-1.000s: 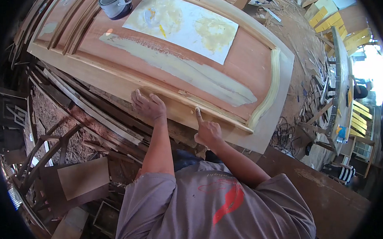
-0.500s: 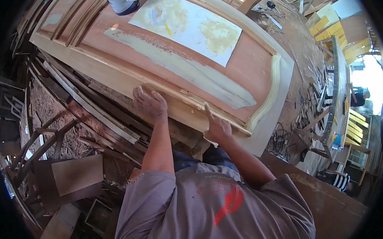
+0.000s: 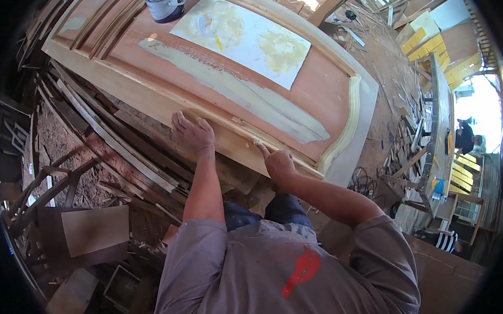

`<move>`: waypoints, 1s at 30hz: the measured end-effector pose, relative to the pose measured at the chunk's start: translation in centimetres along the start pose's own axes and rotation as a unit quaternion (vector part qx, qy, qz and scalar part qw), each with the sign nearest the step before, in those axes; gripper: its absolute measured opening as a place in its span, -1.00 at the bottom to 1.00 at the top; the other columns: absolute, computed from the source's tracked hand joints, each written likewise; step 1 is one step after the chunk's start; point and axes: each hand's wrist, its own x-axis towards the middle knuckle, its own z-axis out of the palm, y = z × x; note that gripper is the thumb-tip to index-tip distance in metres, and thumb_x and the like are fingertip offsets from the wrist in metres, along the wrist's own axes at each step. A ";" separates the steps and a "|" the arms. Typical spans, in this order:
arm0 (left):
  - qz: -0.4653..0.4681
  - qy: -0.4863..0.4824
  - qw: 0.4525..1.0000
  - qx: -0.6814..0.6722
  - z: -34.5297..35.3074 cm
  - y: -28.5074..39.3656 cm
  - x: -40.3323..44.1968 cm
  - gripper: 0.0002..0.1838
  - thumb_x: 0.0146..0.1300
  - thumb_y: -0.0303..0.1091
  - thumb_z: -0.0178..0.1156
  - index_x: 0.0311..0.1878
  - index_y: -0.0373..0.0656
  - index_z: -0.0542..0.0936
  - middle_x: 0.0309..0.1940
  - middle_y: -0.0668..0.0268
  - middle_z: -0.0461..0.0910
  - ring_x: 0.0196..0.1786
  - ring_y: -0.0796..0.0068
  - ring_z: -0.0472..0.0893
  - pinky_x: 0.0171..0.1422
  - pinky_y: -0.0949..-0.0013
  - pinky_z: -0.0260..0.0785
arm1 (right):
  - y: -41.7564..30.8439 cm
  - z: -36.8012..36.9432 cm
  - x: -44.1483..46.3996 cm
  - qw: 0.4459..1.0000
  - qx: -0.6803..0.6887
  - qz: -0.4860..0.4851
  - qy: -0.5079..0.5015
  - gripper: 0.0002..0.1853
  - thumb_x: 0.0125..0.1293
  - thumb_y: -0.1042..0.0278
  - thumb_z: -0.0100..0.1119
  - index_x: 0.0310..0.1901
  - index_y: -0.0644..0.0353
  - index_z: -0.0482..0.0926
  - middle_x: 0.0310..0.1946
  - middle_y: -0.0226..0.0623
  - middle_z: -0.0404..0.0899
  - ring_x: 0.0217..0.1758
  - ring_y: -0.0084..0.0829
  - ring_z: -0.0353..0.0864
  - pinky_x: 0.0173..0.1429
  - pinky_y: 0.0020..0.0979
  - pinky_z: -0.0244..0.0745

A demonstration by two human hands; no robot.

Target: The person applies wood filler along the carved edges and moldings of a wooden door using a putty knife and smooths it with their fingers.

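Note:
A large wooden panel door lies flat in front of me, with raised moulding around its recessed face. My left hand rests open on the near edge, fingers spread beside the moulding. To its right, my right hand stretches its index finger onto the moulding; its other fingers curl in, and what they may hold is hidden. Small pale lumps lie on the frame near that fingertip. A long smear of pale filler covers part of the reddish panel. Beyond it lies a white board with yellowish filler patches.
An open paint can stands on the door's far left part. Long timber strips are stacked at left. Scrap wood litters the ground right of the door, near a long bench. Two people are at the far right.
My right hand has slid slightly left along the moulding, its index finger now lower against it, and its elbow has swung outward. My left hand stays on the edge. The view has shifted slightly.

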 end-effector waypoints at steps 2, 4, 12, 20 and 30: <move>0.025 -0.015 0.999 -0.025 -0.3 -0.7 -0.3 -0.28 0.39 -0.17 0.12 0.54 -0.34 0.30 0.53 -0.22 0.29 0.63 -0.24 0.24 0.71 -0.30 0.03 | -0.8 -0.5 -0.1 0.997 -0.066 0.024 -0.041 -0.04 0.46 0.33 0.18 0.77 0.13 -0.14 -0.50 -0.41 0.68 -0.46 -0.32 0.70 -0.38 -0.19 0.48; 0.049 -0.026 0.997 -0.061 -1.5 -1.6 -0.4 -0.27 0.41 -0.16 0.12 0.55 -0.35 0.28 0.55 -0.24 0.27 0.64 -0.25 0.23 0.72 -0.28 0.02 | -0.5 -0.1 0.2 0.997 0.029 0.062 -0.038 0.04 0.39 0.33 0.26 0.76 0.21 -0.17 -0.48 -0.36 0.71 -0.42 -0.29 0.73 -0.33 -0.17 0.54; 0.058 -0.147 0.986 -0.049 -16.9 -11.4 -14.7 -0.34 0.49 -0.30 0.13 0.56 -0.41 0.29 0.60 -0.30 0.20 0.66 -0.31 0.19 0.73 -0.16 0.05 | 3.9 -1.7 -3.0 0.992 0.117 -0.051 -0.010 0.37 0.04 0.27 0.57 0.79 -0.12 -0.22 -0.42 -0.28 0.74 -0.38 -0.25 0.78 -0.23 -0.17 0.62; -0.303 -0.285 0.904 0.094 -27.9 -17.5 -40.0 -0.31 0.41 -0.25 0.21 0.50 -0.43 0.31 0.54 -0.36 0.24 0.52 -0.43 0.34 0.65 -0.16 0.21 | 3.8 1.1 0.8 0.991 0.081 -0.086 0.063 0.23 0.02 0.23 0.63 0.74 -0.21 0.12 -0.42 -0.38 0.73 -0.35 -0.36 0.78 -0.36 -0.18 0.57; -0.311 -0.193 0.930 -0.020 -29.6 -9.4 -45.1 -0.47 0.44 -0.23 0.17 0.31 -0.42 0.38 0.28 -0.33 0.38 0.38 -0.46 0.38 0.44 -0.26 0.37 | 9.4 -0.9 1.0 0.987 0.082 -0.092 0.099 -0.06 0.11 0.16 0.48 0.57 -0.03 0.30 -0.25 -0.30 0.82 -0.24 -0.28 0.84 -0.24 -0.20 0.65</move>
